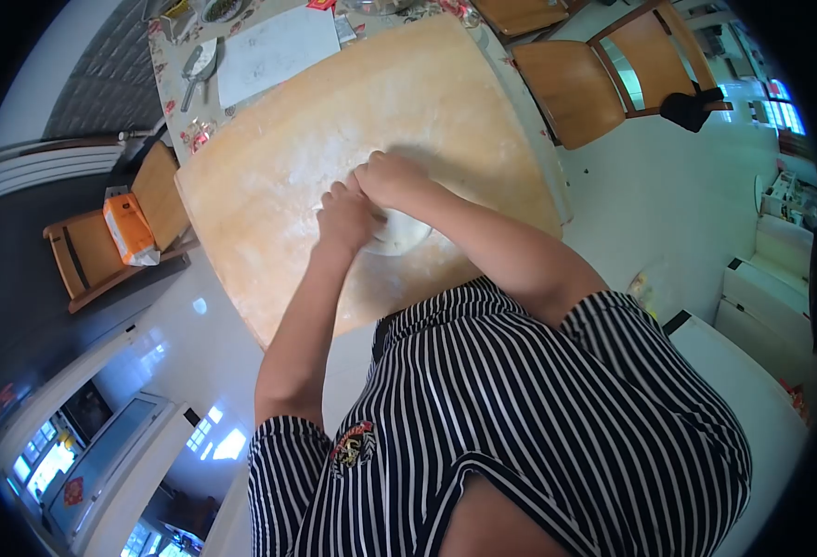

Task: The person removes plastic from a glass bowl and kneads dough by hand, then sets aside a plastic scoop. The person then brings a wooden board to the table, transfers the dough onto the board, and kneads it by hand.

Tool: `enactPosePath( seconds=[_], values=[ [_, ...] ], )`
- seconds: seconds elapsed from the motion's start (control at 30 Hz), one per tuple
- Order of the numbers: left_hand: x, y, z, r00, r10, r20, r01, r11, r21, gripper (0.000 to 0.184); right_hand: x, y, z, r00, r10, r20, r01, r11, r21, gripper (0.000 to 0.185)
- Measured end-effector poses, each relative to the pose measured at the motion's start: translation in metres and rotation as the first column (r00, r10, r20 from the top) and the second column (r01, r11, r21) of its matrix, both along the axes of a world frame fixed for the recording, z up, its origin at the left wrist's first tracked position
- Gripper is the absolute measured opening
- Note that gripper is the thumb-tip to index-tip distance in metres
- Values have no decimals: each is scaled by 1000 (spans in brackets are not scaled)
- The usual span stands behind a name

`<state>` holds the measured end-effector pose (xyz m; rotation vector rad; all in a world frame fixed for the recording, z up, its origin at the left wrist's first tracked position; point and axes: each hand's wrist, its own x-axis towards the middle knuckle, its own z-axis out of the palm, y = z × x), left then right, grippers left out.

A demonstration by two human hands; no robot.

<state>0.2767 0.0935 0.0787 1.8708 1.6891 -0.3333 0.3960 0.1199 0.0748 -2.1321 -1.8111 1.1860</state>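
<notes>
A round, flat piece of white dough [401, 238] lies on a large floured wooden board [269, 218]. My left hand [347, 215] is on the dough's left side, its fingers curled over the far edge. Close against it, my right hand [392, 178] has its fingers bent down at the far side of the dough. The two hands touch or nearly touch, and both are closed on the dough. My hands and forearms hide much of its far part. White flour is smeared across the board around them.
Beyond the board, a flowered tablecloth [173, 60] holds a white sheet [278, 56] and a scoop of flour [201, 61]. Wooden chairs stand at the right [571, 88] and left [84, 265]; an orange packet [130, 227] sits on the left one.
</notes>
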Motion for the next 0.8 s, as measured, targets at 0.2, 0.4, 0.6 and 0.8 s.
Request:
enactPosePath(
  seconds=[0.2,0.4,0.6,0.8],
  values=[
    [-2,-71,20,945,-167,280,121,977,174,78,36,-93,-17,942,291,-170,-170,847,503,38],
    [10,-114,-55,934,-6,359,-142,912,384,74,40,-94,-34,895,425,137,-384,575,723,38],
    [6,-79,-62,916,225,331,-305,928,214,59,27,-47,-38,884,438,163,-417,584,696,30],
    [-11,-29,-52,916,331,228,-326,944,-58,55,2,-14,-58,945,281,168,-315,640,701,21]
  ],
)
